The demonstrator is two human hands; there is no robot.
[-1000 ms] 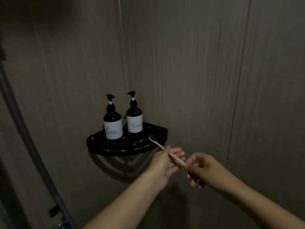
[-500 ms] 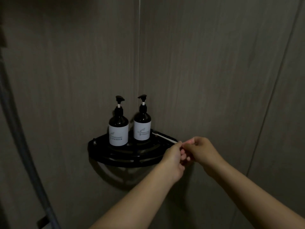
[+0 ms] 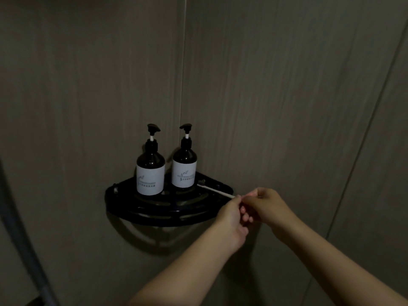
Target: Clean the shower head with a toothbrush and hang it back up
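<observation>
Noted toothbrush (image 3: 215, 190) on shelf (image 3: 159, 217) right side, bristles far-left, handle pointing near-right into pinching fingers (image 3: 236, 199) of left hand (image 3: 229, 219); right hand (image 3: 266, 204) curled just beside, grip undetermined.

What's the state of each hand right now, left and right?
Left hand: pinches the handle end of the toothbrush.
Right hand: fingers curled at that same end; grip cannot be told.

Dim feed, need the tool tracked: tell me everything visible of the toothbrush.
The toothbrush is thin, with a white, plastic-looking handle and a dark head. It lies low over the right side of the black corner shelf, head beside the right pump bottle. The left hand pinches its near end; the right hand meets it there, grip unclear.
</observation>
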